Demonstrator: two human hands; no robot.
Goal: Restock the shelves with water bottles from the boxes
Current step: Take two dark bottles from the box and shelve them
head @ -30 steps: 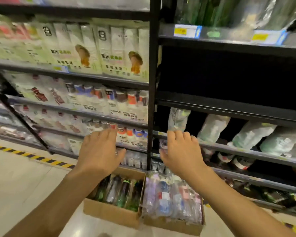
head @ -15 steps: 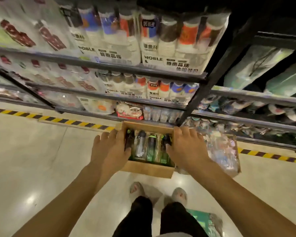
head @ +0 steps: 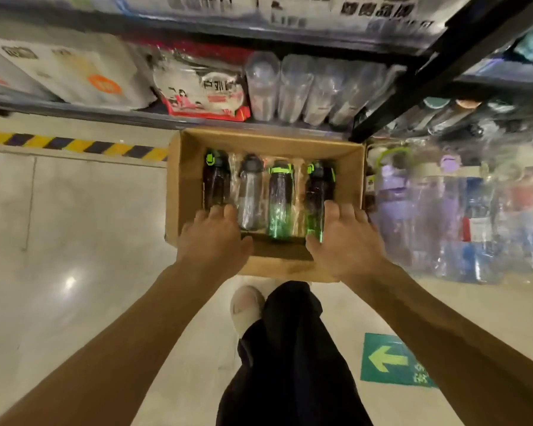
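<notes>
Both hands have come down to the cardboard box [head: 180,182]. The left hand [head: 213,241] and right hand [head: 346,241], fingers spread and gripping nothing, hover over the outermost of four water bottles [head: 279,198] lying inside it. The first pickup for restocking looks imminent.

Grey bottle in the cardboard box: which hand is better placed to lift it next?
Left, probably: the left hand is right beside the grey bottle, while the right hand is over the rightmost bottle.
</notes>
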